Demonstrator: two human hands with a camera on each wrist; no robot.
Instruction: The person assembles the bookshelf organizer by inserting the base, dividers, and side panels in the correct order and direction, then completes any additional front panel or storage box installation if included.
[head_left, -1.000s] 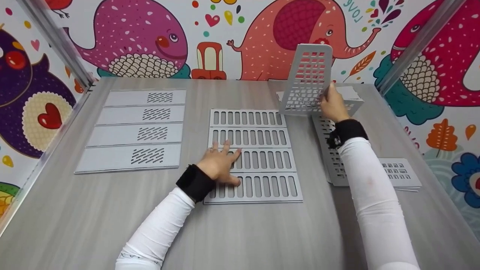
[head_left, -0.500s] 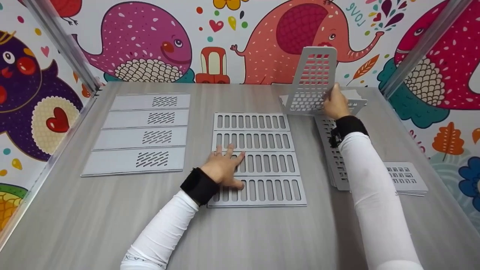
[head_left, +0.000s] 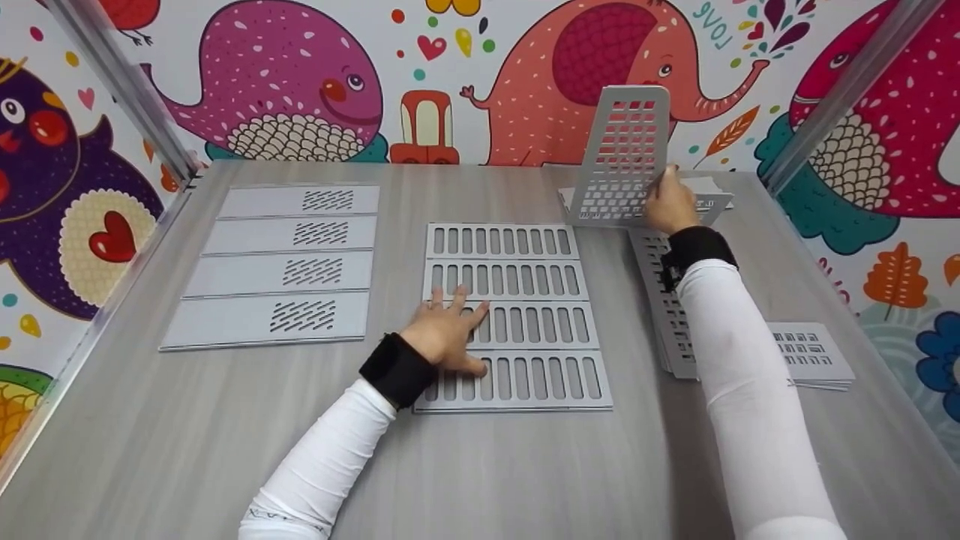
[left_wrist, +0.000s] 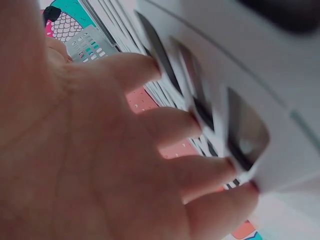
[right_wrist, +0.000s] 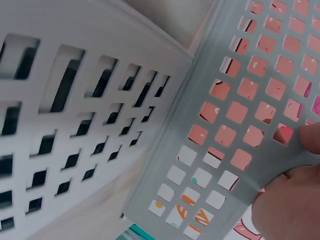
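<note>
My left hand [head_left: 444,331] rests with spread fingers on slotted grey panels [head_left: 536,326], which lie in a block of rows at the middle of the table. Close up in the left wrist view, its fingertips [left_wrist: 187,125] touch the panel face beside the long slots. At the back right, my right hand [head_left: 671,204] pinches the edge of a grey panel with square cut-outs [head_left: 628,142] and holds it upright. The right wrist view shows this perforated panel [right_wrist: 245,165] with the thumb over its edge; another perforated panel [right_wrist: 95,95] stands at an angle to it.
Under the right forearm lies a stack of perforated panels [head_left: 664,322]. Smaller panels with cut-outs [head_left: 814,360] lie further right. On the left are several plain panels with slanted slits [head_left: 240,274]. More grey pieces [head_left: 705,187] sit behind the right hand, near the patterned wall [head_left: 525,90].
The head view has shifted a little. Both hands stay where they were, the left on the slotted panels and the right holding the perforated panel upright.
</note>
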